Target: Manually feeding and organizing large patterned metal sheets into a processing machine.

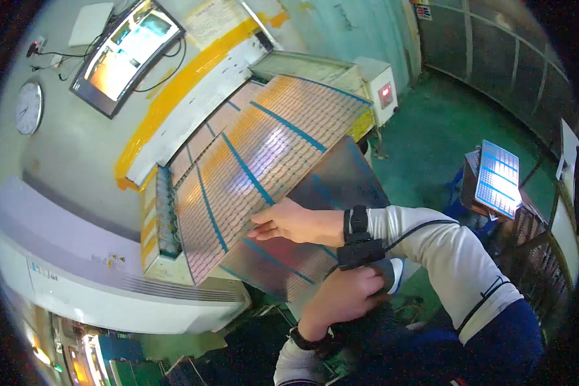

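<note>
Filling the middle of the view, a large gridded panel (251,167) with orange-pink cells and teal stripes lies tilted on a yellow-edged machine bed (174,103), its long axis running from the lower left near the person up to the far right; a second, darker panel (331,186) lies under it and shows along its right-hand edge. Below the bed runs a pale grey machine housing (77,270). Off to the right, well apart, a smaller blue-white gridded sheet (498,177) rests on a stack. The right hand (289,222), reaching in from the right, lies on the near lower edge of the big panel, fingers (264,225) extended and close together, flat on the surface, pointing left across the panel's width. The left hand (344,296) sits lower and nearer the body, closed around a small dark device (360,252) at the right wrist, clear of the panel, so the right hand is the nearer one
</note>
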Demonstrator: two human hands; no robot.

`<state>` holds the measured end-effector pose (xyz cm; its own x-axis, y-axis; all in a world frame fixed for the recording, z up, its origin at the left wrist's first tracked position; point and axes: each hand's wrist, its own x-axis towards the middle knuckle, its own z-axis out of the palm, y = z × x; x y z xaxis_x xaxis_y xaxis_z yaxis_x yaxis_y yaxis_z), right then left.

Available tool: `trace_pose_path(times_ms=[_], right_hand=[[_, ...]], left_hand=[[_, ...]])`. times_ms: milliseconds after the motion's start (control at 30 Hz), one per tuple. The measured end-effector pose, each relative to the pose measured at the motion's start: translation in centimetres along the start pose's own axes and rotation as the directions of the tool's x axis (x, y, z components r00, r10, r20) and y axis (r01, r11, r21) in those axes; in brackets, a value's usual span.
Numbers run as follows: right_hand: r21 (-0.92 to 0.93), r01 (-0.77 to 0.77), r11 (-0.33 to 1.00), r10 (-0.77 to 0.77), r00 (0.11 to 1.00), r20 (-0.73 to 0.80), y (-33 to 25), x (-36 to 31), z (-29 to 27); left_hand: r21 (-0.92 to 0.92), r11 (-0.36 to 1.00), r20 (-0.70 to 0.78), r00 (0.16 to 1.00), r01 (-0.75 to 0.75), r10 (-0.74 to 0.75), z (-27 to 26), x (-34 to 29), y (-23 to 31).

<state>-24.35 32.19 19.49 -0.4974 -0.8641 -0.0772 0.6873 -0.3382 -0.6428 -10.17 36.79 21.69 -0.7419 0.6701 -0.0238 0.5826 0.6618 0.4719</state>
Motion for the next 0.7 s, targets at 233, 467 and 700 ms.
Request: trace_pose_path(times_ms=[233,467,700], right_hand=[[-0.014,-0.022,1.000,0.022,1.000,-0.003,0.2,0.2,0.8],[-0.003,-0.014,1.000,0.014,1.000,-0.014,1.4,2.3,0.6],[0.022,-0.081,0.996,0.080,0.996,0.037,2.4,5.4,-0.5]], left_hand=[[-0.072,0.997,-0.070,0.998,0.003,-0.008,-0.1,0.3,0.4],[-0.040,0.997,-0.053,0.997,-0.065,0.063,0.1,0.3,-0.5],[-0.065,0.983,-0.153,0.975,-0.171,0.160,-0.7,0.9,-0.5]])
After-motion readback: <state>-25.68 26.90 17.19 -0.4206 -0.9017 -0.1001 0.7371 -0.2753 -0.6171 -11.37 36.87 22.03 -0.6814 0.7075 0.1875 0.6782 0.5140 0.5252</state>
